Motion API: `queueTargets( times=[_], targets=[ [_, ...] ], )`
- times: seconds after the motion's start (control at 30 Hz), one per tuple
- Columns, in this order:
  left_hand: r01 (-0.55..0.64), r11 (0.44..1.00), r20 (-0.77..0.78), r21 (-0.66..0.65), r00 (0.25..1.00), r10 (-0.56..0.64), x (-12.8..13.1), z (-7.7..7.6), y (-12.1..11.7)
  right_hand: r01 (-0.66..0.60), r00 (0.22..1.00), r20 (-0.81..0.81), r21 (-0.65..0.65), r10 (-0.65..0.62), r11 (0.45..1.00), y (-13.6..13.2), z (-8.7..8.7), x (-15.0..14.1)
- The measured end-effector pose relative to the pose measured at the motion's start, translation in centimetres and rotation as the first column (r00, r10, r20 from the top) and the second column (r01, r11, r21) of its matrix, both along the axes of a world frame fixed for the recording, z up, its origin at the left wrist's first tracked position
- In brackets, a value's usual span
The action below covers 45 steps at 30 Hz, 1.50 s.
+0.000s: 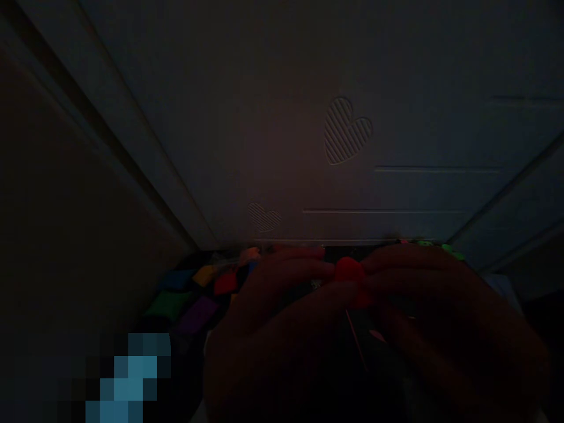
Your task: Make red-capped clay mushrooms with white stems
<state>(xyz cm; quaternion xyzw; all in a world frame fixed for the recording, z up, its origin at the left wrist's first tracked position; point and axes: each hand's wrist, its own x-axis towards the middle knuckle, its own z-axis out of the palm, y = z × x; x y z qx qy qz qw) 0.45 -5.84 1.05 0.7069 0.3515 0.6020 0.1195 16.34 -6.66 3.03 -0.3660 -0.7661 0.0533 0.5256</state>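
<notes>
Dim light here, and L hand [273, 317] comes in from lower left of centre, fingers closed on a small red lump [350, 271], which sits just below and right of mid-frame! R hand [467, 311], lower right, pinches the same lump from its other side, fingertips pressed to it, approx. level w/ the left's! Thin pinkish stick [356, 341] slants just below; can't tell if it's attached. Over to lower left: green packet [167, 304], purple packet [198, 313], more colours behind. Up top, pale panel [211, 117] w/ striped heart [347, 132] right of centre, smaller heart [264, 217] below-left
</notes>
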Motion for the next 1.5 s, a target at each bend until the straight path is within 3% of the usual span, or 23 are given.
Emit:
queueTargets(
  times=[0.17,0.27,0.4,0.5,0.67,0.97,1.13,1.5],
  targets=[
    [0.023,1.0,-0.09,-0.001,0.996,-0.023,-0.8,0.3,0.3,0.012,1.0,-0.008,-0.002,-0.012,1.0,0.0,0.1,-0.1],
    [0.11,0.994,-0.141,0.005,0.984,-0.108,-1.1,0.4,0.5,0.0,0.999,-0.039,-0.018,-0.001,1.0,-0.1,0.0,-0.1],
    [0.01,1.0,-0.027,-0.013,1.0,-0.01,-1.2,0.3,0.5,0.004,1.0,-0.031,-0.004,-0.004,1.0,-0.2,0.0,-0.1],
    [0.148,0.989,-0.115,-0.008,0.982,-0.148,-1.2,0.2,0.6,0.005,1.0,-0.024,0.001,-0.005,1.0,-0.1,0.1,-0.2],
    [-0.007,0.999,-0.117,0.035,0.993,0.011,-0.9,-0.1,1.0,0.02,0.999,-0.04,0.04,-0.018,0.999,-0.1,-0.1,-0.3],
    [0.047,0.994,-0.1,0.096,0.994,-0.038,-1.1,-0.1,0.7,0.059,0.998,-0.029,0.028,-0.058,0.998,0.1,-0.7,-0.2],
    [-0.019,0.999,-0.121,0.042,0.992,0.024,-1.0,-0.1,0.8,0.066,0.998,-0.022,0.076,-0.064,0.995,0.2,-0.2,-0.2],
    [-0.047,0.989,-0.167,0.142,0.983,0.071,-1.1,0.1,0.7,0.06,0.997,-0.041,0.0,-0.06,0.998,0.1,-0.5,-0.2]
  ],
)
